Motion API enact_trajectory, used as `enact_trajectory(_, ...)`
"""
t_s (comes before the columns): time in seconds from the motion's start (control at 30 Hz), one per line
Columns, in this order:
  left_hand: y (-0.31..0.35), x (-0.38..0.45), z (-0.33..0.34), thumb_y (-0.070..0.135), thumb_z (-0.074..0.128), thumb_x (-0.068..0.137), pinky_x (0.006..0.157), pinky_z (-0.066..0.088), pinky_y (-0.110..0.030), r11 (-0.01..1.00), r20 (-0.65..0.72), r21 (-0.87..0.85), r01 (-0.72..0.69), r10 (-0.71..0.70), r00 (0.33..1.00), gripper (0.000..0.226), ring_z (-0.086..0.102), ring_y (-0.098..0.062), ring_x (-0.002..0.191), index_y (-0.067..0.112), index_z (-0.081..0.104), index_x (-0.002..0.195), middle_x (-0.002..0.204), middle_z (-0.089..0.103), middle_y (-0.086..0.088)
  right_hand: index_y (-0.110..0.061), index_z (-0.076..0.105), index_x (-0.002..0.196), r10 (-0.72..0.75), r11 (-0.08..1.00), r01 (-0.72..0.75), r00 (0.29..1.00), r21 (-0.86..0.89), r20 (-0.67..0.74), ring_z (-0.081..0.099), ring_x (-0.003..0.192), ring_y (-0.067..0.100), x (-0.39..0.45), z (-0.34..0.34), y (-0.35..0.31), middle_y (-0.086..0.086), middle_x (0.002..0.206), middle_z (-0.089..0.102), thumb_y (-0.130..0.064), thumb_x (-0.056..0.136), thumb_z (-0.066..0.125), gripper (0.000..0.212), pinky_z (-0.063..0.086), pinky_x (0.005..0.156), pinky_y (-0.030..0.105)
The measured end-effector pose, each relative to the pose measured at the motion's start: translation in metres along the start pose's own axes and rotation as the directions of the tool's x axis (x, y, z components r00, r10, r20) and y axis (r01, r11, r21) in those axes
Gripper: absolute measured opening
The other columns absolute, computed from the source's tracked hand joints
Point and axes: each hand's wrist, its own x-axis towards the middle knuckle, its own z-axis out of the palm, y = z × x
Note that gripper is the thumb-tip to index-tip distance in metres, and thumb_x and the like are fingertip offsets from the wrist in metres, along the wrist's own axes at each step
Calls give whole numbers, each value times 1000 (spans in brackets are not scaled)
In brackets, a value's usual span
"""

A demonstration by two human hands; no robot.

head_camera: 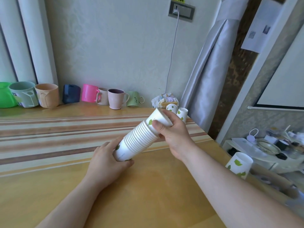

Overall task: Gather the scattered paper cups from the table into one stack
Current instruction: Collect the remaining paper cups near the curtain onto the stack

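A long stack of white paper cups (139, 139) with green leaf prints lies tilted above the wooden table (148, 186), both hands holding it. My left hand (107, 160) grips its lower end. My right hand (174, 134) holds the top cup (160, 118), which sits nested on the upper end. Two loose cups (171, 108) (182, 113) stand upright at the far right of the table, just behind my right hand. Another loose cup (239, 163) stands at the table's right edge, beside my right forearm.
A row of coloured mugs (88, 97) lines the wall at the back, beside a green tub (5, 94). A crumpled packet (164, 99) lies near the back right corner. A striped cloth (49, 134) covers the table's left middle. A cluttered shelf (271, 148) stands off the right edge.
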Motion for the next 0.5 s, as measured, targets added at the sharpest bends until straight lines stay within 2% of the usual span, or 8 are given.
enact_trajectory(0.1, 3, 0, -2, 47, 90, 67, 86, 51, -38, 1000, 10, 11, -7, 7, 1000, 76, 63, -17, 104, 48, 62, 137, 107, 69, 19, -28, 54, 152, 23, 989, -12, 997, -150, 73, 72, 116, 11, -7, -1, 6, -3, 136, 72, -54, 53, 102, 113, 60, 86, 26)
enact_trajectory(0.13, 4, 0, -3, 47, 91, 67, 84, 51, -37, 1000, 15, 6, -10, 10, 1000, 74, 64, -16, 103, 48, 62, 135, 107, 70, 20, -32, 48, 157, 34, 983, -13, 993, -182, 111, 71, 120, 11, -10, -2, 6, -5, 140, 70, -65, 46, 102, 128, 58, 90, 26)
enact_trajectory(0.2, 6, -3, -3, 48, 93, 68, 81, 49, -35, 1000, 37, -10, -5, 6, 999, 73, 65, -13, 102, 49, 60, 134, 108, 71, 22, -38, 39, 163, 42, 962, 6, 984, -272, 172, 67, 126, 15, -18, -9, 3, -11, 144, 66, -77, 44, 96, 138, 57, 98, 31)
enact_trajectory(0.27, 9, -7, -3, 50, 94, 68, 83, 50, -35, 1000, 66, -30, 3, -1, 998, 76, 65, -12, 103, 49, 57, 135, 109, 70, 23, -40, 40, 162, 28, 934, 43, 981, -355, 191, 67, 123, 13, -24, -24, -2, -13, 143, 65, -75, 56, 92, 123, 55, 102, 33)
enact_trajectory(0.33, 12, -8, -1, 51, 94, 68, 84, 51, -36, 999, 101, -38, 3, 1, 995, 79, 65, -14, 105, 46, 53, 136, 110, 70, 23, -41, 50, 154, 16, 925, 40, 989, -377, 144, 69, 115, 10, -29, -42, -11, -9, 138, 64, -61, 72, 85, 91, 52, 104, 33)
enact_trajectory(0.4, 21, -9, 3, 51, 94, 68, 84, 50, -36, 1000, 158, -20, -5, 8, 987, 85, 63, -15, 106, 46, 49, 140, 113, 69, 23, -41, 60, 143, -26, 861, 60, 997, -506, 74, 66, 117, 13, -32, -66, -23, -8, 133, 64, -48, 84, 82, 64, 50, 103, 34)
enact_trajectory(0.43, 26, -10, 5, 51, 94, 68, 84, 49, -35, 1000, 191, -9, -7, 9, 982, 87, 63, -16, 106, 47, 47, 142, 114, 69, 23, -40, 63, 139, -69, 773, 86, 996, -628, 51, 63, 119, 14, -33, -79, -29, -8, 131, 63, -42, 88, 82, 55, 49, 103, 34)
enact_trajectory(0.5, 42, -13, 13, 50, 95, 68, 83, 49, -34, 1000, 261, -3, -15, 16, 965, 86, 64, -14, 106, 50, 46, 139, 113, 69, 27, -40, 63, 140, -119, 470, 98, 992, -877, 47, 54, 125, 18, -37, -113, -43, -9, 132, 61, -42, 90, 79, 52, 46, 108, 40)
